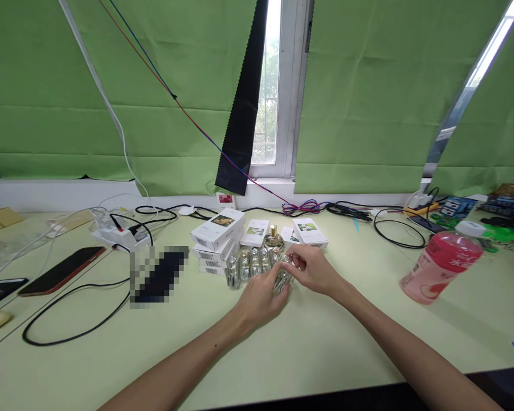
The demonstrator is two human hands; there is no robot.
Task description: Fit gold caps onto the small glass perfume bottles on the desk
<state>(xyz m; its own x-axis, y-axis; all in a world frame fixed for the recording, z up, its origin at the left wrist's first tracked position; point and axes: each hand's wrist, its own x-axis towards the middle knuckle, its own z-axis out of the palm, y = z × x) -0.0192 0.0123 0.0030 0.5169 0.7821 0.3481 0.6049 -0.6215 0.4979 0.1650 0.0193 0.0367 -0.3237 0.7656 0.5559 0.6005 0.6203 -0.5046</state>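
My left hand [260,298] is closed around a small clear glass bottle [284,278], most of it hidden by the fingers. At the bottle's top, my right hand [314,269] pinches with thumb and forefinger; whether a cap or another small part sits between them I cannot make out. Just left of both hands, several similar glass bottles [245,265] stand in a row. Behind them is a rounder perfume bottle [274,240] with a gold-coloured neck or cap. A stack of white boxes [217,230] with picture labels rises at the row's left end.
More white boxes [309,233] lie behind my hands. A pink drink bottle [443,265] stands to the right. On the left are a phone [62,271], a power strip [120,235] and a looping black cable [75,341]. Coiled wires [349,211] run along the back.
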